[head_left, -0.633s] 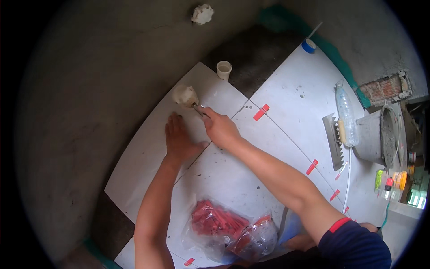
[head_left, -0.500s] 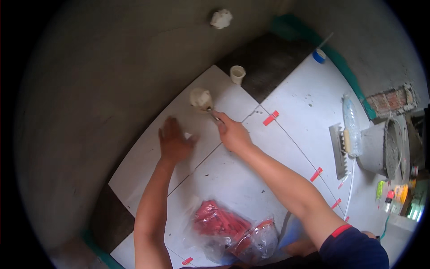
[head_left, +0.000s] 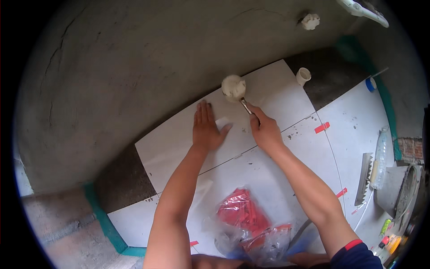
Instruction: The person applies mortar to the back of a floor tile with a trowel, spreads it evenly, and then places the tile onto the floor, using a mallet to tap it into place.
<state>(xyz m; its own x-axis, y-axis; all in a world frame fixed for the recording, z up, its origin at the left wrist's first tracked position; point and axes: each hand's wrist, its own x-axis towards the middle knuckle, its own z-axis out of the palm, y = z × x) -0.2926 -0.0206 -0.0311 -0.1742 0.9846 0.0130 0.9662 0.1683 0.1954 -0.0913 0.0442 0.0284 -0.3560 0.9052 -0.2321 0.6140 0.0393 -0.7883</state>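
A mallet with a round whitish head [head_left: 234, 88] and a metal shaft is gripped in my right hand [head_left: 267, 130], fingers wrapped round its handle. Its head is over the wall-side edge of a large white floor tile [head_left: 277, 92]; whether it touches the tile I cannot tell. To the left, my left hand [head_left: 208, 130] lies palm down on the same tile, fingers stretched toward the wall and thumb out to the side. A joint line separates this tile from the nearer white tiles [head_left: 264, 175].
A clear bag of red wedges [head_left: 244, 213] lies close to me. Red clips [head_left: 322, 127] sit along the joints. A white pipe stub [head_left: 303, 76] rises past the tile's far corner. On the right are a notched trowel [head_left: 363, 179], a plastic bottle [head_left: 380, 157] and a bucket [head_left: 389, 188].
The whole view has swung, so the tiles appear farther right. My left hand, blurred before, now rests flat. The mallet head is a little farther left along the tile, nearer its wall-side edge.
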